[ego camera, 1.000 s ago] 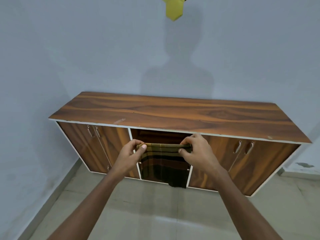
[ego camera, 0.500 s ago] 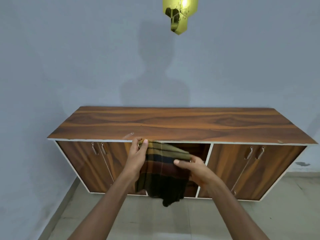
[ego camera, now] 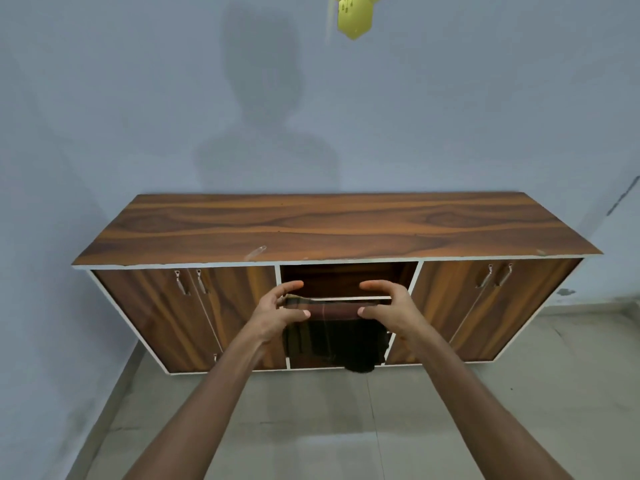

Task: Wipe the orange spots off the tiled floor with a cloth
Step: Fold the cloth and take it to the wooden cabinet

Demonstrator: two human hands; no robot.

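Both half-open — left hand (ego camera: 275, 315), right hand (ego camera: 393, 311) — in a pinch on top-edge ends of the cloth (ego camera: 333, 311)

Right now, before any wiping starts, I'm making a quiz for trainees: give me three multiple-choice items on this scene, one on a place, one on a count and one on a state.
1. Where is the cloth?
A. Held in front of the cabinet's open middle compartment.
B. Lying on the cabinet top.
C. Dropped out of view.

2. How many metal handles show on the cabinet doors?
A. Two.
B. Four.
C. Six.

3. How do the side doors stand?
A. Swung wide open.
B. Taken off.
C. Shut.

Answers:
1 A: the left hand and the right hand hold the folded cloth by its ends before the middle opening.
2 B: there is one pair on the left and one pair on the right.
3 C: the door fronts on both sides sit flush with the frame.
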